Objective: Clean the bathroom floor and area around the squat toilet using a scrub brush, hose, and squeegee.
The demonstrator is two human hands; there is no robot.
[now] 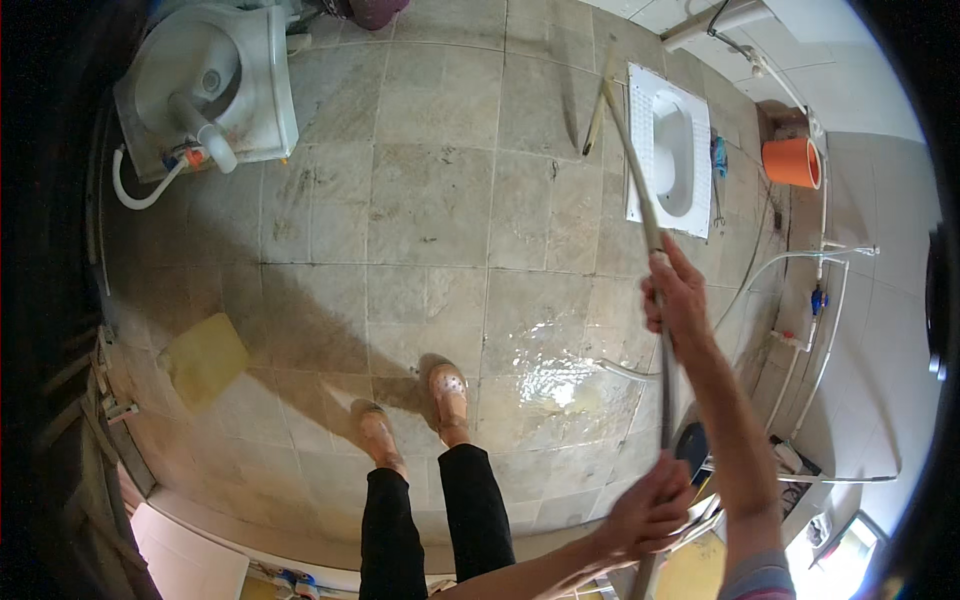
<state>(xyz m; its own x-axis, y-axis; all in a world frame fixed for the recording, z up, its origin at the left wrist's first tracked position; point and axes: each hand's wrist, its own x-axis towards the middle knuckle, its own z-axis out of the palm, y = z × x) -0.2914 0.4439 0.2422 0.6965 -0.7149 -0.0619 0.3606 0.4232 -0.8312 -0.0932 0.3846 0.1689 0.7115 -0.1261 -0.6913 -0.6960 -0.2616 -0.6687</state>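
A long-handled floor squeegee (634, 157) slants across the right half of the view. Its narrow head (596, 116) rests near the far floor tiles, left of a white squat toilet pan (673, 150). My right hand (677, 292) grips the pole partway up. Lower down, nearer my body, my left hand (649, 506) is closed around the same pole. A pale hose (626, 371) lies on the floor left of the pole, its end at a shiny patch of water (562, 390).
An orange bucket (787, 163) stands by the right wall near water pipes (823, 217). A white washbasin (277, 90) is at upper left, with a yellowish mat (206, 360) below it. My feet (448, 390) stand on the tiles (427, 202), beside the wet patch.
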